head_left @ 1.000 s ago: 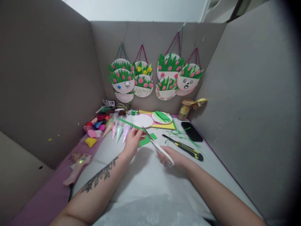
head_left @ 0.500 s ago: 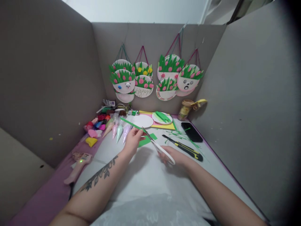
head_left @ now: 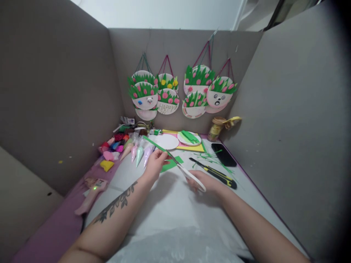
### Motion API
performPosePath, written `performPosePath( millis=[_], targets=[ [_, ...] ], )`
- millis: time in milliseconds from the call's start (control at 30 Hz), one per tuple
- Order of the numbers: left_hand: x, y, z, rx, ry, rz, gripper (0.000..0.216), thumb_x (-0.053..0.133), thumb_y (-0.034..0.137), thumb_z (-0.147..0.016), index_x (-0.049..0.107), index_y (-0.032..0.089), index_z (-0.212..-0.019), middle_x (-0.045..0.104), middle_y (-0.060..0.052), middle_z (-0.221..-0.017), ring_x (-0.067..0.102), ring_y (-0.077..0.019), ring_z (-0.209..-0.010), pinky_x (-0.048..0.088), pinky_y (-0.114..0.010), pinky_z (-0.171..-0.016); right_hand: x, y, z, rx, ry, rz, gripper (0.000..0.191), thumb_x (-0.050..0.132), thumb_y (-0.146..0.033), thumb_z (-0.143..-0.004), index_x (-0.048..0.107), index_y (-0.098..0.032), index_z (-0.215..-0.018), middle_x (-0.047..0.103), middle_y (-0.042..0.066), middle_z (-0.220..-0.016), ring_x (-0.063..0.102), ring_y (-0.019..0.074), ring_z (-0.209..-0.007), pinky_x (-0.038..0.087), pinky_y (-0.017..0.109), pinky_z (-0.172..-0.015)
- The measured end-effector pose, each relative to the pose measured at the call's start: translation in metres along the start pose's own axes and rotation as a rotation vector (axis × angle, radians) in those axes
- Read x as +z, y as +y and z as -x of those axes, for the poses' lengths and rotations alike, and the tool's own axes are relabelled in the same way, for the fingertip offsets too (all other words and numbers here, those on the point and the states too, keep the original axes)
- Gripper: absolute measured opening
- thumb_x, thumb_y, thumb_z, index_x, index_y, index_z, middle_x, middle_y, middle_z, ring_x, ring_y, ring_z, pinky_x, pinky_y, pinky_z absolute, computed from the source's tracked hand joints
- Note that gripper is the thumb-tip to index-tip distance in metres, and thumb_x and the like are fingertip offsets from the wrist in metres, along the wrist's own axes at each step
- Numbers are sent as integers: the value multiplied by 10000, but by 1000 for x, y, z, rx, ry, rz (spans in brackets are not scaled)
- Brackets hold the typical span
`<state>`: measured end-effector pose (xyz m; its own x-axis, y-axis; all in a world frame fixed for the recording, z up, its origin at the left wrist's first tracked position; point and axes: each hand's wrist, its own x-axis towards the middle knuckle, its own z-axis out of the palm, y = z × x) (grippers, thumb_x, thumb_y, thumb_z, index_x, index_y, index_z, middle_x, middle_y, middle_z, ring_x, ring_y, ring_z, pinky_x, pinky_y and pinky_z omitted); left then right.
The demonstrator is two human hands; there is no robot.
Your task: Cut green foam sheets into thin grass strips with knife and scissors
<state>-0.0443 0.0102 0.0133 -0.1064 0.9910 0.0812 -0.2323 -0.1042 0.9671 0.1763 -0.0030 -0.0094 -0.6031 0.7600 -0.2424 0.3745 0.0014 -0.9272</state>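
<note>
My left hand (head_left: 155, 163) pinches a long green paper strip (head_left: 154, 143) that slants up to the left above the white table (head_left: 170, 204). My right hand (head_left: 206, 183) grips white-handled scissors (head_left: 187, 172), whose blades point up-left and meet the strip beside my left fingers. A loose green paper piece (head_left: 171, 163) lies on the table just under the blades.
A black-and-yellow utility knife (head_left: 216, 172), a dark phone (head_left: 224, 154) and thin green scraps lie at the right. Paper plates on yellow card (head_left: 192, 147), coloured cones (head_left: 139, 153), clay lumps (head_left: 112, 146), a pink glue gun (head_left: 90, 195) and a jar (head_left: 215, 128) stand around. Decorated plates (head_left: 181, 91) hang on the cardboard wall.
Nearly nothing differs. My right hand with the scissors has edged slightly to the right, and the view has tipped up a little.
</note>
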Motion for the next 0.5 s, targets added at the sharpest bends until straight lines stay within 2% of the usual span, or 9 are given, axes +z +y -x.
performPosePath(
  millis=[233, 500],
  targets=[
    [0, 2, 0, -16, -17, -21, 315, 684, 429, -693, 529, 156, -728, 642, -33, -736, 656, -175, -743, 508, -273, -637, 1, -7, 4, 14, 43, 20, 93, 550, -199, -615, 502, -185, -695, 510, -39, -593, 473, 86, -478, 370, 191, -430],
    [-2, 3, 0, 12, -7, -79, 275, 658, 407, -714, 538, 161, -723, 656, -33, -744, 663, -173, -755, 510, -268, -647, -1, -3, 4, 17, 20, 33, 96, 529, -173, -613, 503, -181, -705, 512, -42, -597, 486, 83, -481, 400, 191, -446]
  ],
)
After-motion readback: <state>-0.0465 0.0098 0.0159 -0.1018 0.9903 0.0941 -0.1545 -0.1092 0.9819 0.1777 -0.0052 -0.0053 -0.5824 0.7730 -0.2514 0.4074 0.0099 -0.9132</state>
